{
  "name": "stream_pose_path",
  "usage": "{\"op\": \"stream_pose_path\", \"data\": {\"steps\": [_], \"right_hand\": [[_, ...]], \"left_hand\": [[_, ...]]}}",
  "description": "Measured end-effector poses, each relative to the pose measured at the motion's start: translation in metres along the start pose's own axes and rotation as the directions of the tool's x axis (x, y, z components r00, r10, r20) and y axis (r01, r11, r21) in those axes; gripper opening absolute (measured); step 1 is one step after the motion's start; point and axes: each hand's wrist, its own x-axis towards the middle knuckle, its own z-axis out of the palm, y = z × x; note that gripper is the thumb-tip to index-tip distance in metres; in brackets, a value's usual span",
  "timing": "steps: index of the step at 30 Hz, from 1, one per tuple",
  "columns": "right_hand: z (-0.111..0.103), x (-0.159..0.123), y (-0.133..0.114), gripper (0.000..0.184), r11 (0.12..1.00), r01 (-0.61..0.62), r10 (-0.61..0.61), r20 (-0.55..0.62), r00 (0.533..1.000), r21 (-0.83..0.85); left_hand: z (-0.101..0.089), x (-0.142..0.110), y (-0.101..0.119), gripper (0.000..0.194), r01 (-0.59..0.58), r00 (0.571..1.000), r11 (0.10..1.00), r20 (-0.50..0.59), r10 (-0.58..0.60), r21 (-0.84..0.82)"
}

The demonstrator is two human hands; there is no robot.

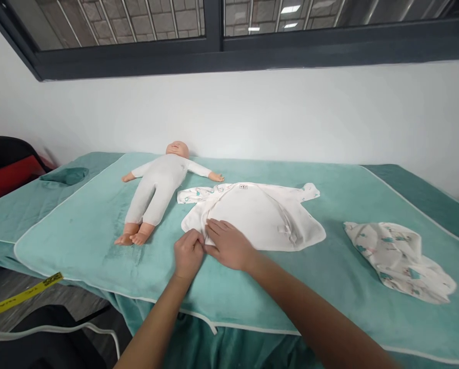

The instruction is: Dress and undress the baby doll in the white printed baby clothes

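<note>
A white baby top (244, 210) with printed sleeves lies spread open on the green bed cover (152, 277), its plain inside facing up. At its lower left edge my left hand (188, 251) is closed, the fingers pinching the hem. Right beside it, my right hand (229, 243) lies flat on the fabric with fingers stretched out. To the left a baby doll (158, 182) in white lies on its back, one arm reaching toward the top's left sleeve.
A crumpled printed baby garment (402, 259) lies at the right. Behind the bed stand a white wall (252, 118) and a dark window frame (156, 64). A yellow strap (23, 295) and a pale cable (52, 332) are at lower left, a red and black object (14, 171) at far left.
</note>
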Motion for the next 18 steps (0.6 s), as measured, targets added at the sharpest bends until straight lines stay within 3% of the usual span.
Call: {"op": "stream_pose_path", "data": {"steps": [2,4,8,14,18], "right_hand": [[-0.004,-0.01,0.008,0.059,0.998,-0.063,0.063,0.0,0.998,0.001],[-0.008,-0.022,0.023,0.062,0.976,-0.216,0.215,-0.018,0.976,-0.031],[-0.016,-0.049,0.054,0.067,0.855,-0.499,0.493,-0.075,0.867,-0.142],[-0.013,-0.087,0.055,0.07,0.78,-0.581,0.567,-0.131,0.813,-0.231],[-0.007,-0.095,0.047,0.063,0.784,-0.596,0.574,-0.159,0.803,-0.173]], "left_hand": [[-0.002,0.0,0.001,0.021,0.035,0.999,0.999,-0.034,-0.035,0.009],[-0.003,0.0,0.002,0.021,0.079,0.995,0.997,-0.067,-0.078,0.012],[-0.003,-0.001,0.001,0.022,0.131,0.988,0.991,-0.084,-0.131,-0.008],[-0.008,0.003,0.005,0.023,0.147,0.988,0.988,-0.034,-0.149,-0.053],[-0.047,0.032,0.007,0.03,0.096,0.995,0.995,0.003,-0.096,-0.035]]}}
